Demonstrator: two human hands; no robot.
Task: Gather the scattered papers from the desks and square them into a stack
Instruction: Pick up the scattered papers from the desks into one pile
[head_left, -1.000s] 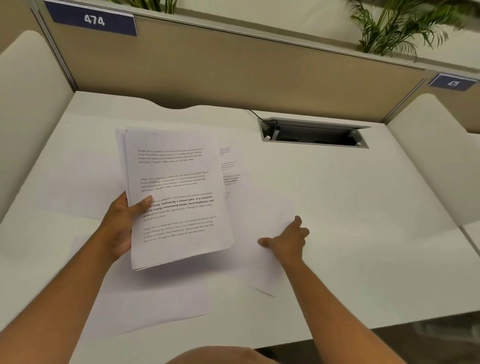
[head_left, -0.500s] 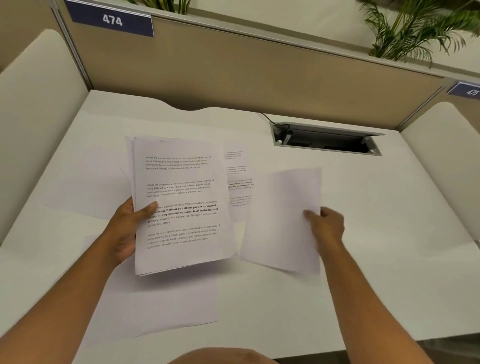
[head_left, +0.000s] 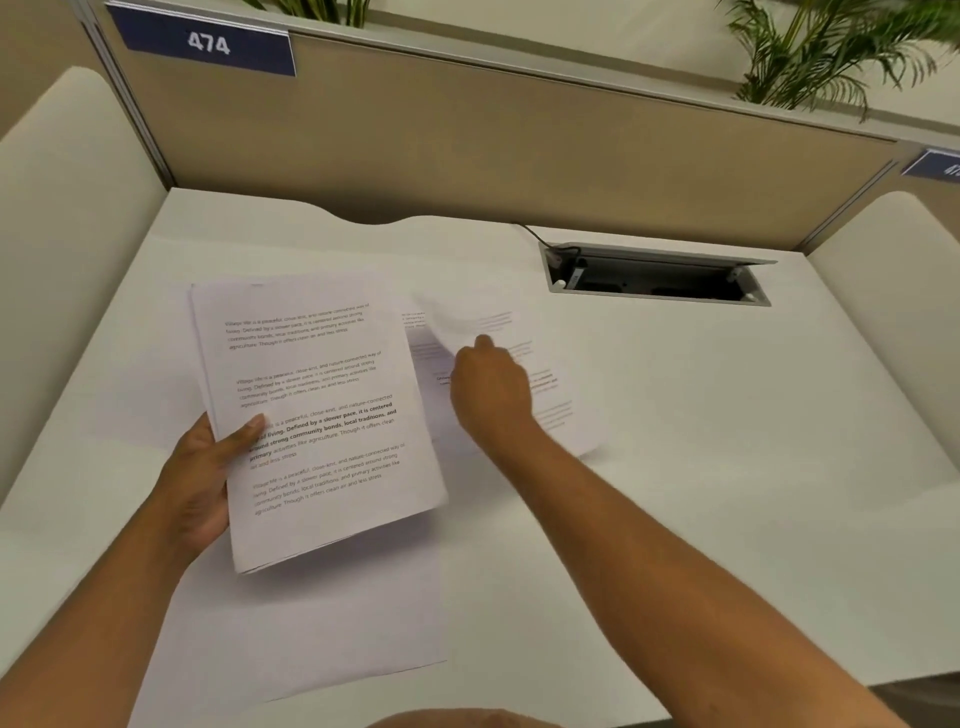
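My left hand (head_left: 208, 478) grips a stack of printed papers (head_left: 317, 415) by its left edge and holds it just above the white desk (head_left: 727, 441). My right hand (head_left: 491, 387) holds a single sheet (head_left: 561, 410) with its printed side up, blurred by motion, right beside the stack's right edge. Under that sheet another printed page (head_left: 415, 325) lies flat on the desk, mostly hidden. A blank sheet (head_left: 311, 629) rests on the desk below the stack, near the front edge.
An open cable box (head_left: 654, 275) with a black cord sits in the desk at the back right. Tan partition panels with a blue sign "474" (head_left: 208, 44) close the back. White side dividers (head_left: 67, 234) flank the desk. Plants stand behind the partition.
My right hand lifted the sheet off the desk, turned it over to its printed side and carried it left toward the stack. The left hand kept the stack nearly still.
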